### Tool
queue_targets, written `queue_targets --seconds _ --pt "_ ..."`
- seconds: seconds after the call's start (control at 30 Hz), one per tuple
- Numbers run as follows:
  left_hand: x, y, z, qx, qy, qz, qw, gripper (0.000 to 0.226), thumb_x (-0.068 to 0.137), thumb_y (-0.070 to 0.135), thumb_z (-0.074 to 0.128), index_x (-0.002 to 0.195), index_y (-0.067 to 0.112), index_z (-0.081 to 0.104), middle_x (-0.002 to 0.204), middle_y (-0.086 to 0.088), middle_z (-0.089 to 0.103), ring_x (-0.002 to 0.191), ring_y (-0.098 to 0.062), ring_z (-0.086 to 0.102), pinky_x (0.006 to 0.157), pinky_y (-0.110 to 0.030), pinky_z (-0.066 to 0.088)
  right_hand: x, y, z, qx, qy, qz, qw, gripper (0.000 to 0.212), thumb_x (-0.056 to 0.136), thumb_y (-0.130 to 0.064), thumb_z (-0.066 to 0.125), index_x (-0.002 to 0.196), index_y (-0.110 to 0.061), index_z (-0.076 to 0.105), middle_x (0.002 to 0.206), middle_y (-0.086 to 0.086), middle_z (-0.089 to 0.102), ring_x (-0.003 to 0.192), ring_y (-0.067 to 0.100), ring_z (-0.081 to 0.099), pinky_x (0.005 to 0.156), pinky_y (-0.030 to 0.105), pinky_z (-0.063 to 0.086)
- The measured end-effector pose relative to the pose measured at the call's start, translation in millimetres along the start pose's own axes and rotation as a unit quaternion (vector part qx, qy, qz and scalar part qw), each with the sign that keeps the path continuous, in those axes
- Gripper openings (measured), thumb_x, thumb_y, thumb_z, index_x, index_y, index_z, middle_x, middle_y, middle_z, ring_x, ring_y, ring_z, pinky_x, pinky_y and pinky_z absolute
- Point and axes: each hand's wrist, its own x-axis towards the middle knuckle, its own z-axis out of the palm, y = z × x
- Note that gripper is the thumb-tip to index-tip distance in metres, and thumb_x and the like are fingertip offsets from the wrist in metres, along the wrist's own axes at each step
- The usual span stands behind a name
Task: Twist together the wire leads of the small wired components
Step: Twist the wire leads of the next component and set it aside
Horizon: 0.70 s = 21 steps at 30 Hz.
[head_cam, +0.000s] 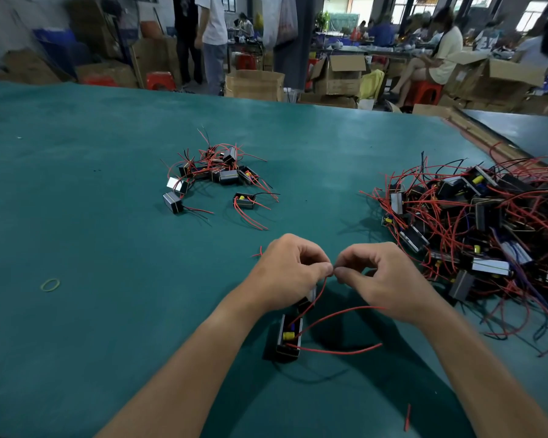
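A factory assembly workshop: a broad green counter (76, 184) carries heaps of small wired components (475, 222), open cardboard boxes (255, 85) crowd the floor beyond its far edge, and workers (437, 55) sit on red stools (423, 93) behind.

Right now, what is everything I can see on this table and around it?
table: one, green, fills the foreground
small pile of wired boxes: about ten, black with red wires, table centre
big pile of wired boxes: many, black with red wires, table's right side
wired box: one, black with a yellow part, below the hands
rubber band: one, yellowish, table's left
wire scrap: one, red, lower right
cardboard boxes: several, brown, beyond the table
stools: several, red, among the boxes
people: several, background
left hand: pinches the box's red wire
right hand: pinches the same wire, fingertips meeting the left's
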Motion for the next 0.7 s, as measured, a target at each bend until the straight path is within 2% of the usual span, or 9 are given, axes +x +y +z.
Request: queue_targets --seconds 0.07,0.2,0.33,0.43,0.53,0.63,0.7 --pt "-2 -1 1 0.071 0.020 0.049 0.996 0.018 0.084 0.014 0.067 0.067 0.019 0.070 0.051 0.007 0.059 0.048 -0.004 0.050 0.055 -0.026 0.045 1 -2 -3 0.035 -0.036 0.047 0.998 0.021 0.084 -0.001 0.070 0.068 -0.015 0.068 0.058 0.001 0.063 0.054 0.009 0.050 0.055 0.025 0.042" --pt "-6 1 4 0.166 0.030 0.161 0.972 0.011 0.082 0.018 0.067 0.073 0.017 0.072 0.051 0.006 0.055 0.049 -0.005 0.047 0.053 -0.023 0.042 0 -5 -12 0.186 -0.123 0.181 0.958 0.029 0.088 0.004 0.062 0.063 -0.010 0.061 0.052 0.000 0.055 0.044 0.008 0.044 0.042 0.016 0.033" --pt "-7 2 5 0.160 0.026 0.174 0.971 0.010 0.083 0.017 0.068 0.074 0.016 0.073 0.053 0.008 0.056 0.051 -0.006 0.050 0.055 -0.024 0.043 -2 -2 -16 0.254 -0.149 0.242 0.924 0.035 0.086 0.002 0.058 0.057 -0.017 0.063 0.056 0.006 0.054 0.046 0.012 0.047 0.041 0.016 0.034" --pt "-5 1 3 0.107 0.022 0.103 0.989 0.019 0.085 0.016 0.067 0.066 0.020 0.068 0.049 0.011 0.059 0.047 -0.002 0.053 0.057 -0.026 0.049 -2 2 -11 0.239 -0.104 0.165 0.951 0.024 0.086 0.005 0.065 0.069 -0.011 0.064 0.059 0.002 0.059 0.051 0.011 0.050 0.047 0.018 0.041" --pt "-2 0 2 0.029 0.005 0.023 0.999 0.023 0.086 0.015 0.065 0.063 0.020 0.067 0.047 0.006 0.059 0.048 -0.013 0.055 0.058 -0.039 0.052 -1 4 -5 0.151 -0.022 0.048 0.987 0.020 0.075 0.008 0.077 0.074 -0.009 0.067 0.066 -0.001 0.066 0.060 0.007 0.058 0.061 0.017 0.049" --pt "-1 0 0 -0.025 -0.006 -0.021 0.999 0.024 0.086 0.013 0.063 0.063 0.017 0.068 0.052 -0.006 0.060 0.050 -0.021 0.054 0.060 -0.048 0.052 0 6 -1 0.092 0.020 -0.008 0.996 0.021 0.072 0.002 0.083 0.071 -0.016 0.071 0.067 -0.002 0.070 0.059 0.003 0.058 0.060 0.015 0.047" --pt "0 -1 -1 -0.046 -0.006 -0.039 0.998 0.027 0.088 0.010 0.063 0.062 0.016 0.069 0.053 -0.008 0.060 0.048 -0.022 0.054 0.060 -0.048 0.053 0 7 0 0.085 0.037 -0.015 0.996 0.018 0.071 -0.004 0.084 0.071 -0.019 0.074 0.067 -0.002 0.072 0.057 0.000 0.058 0.058 0.014 0.046"
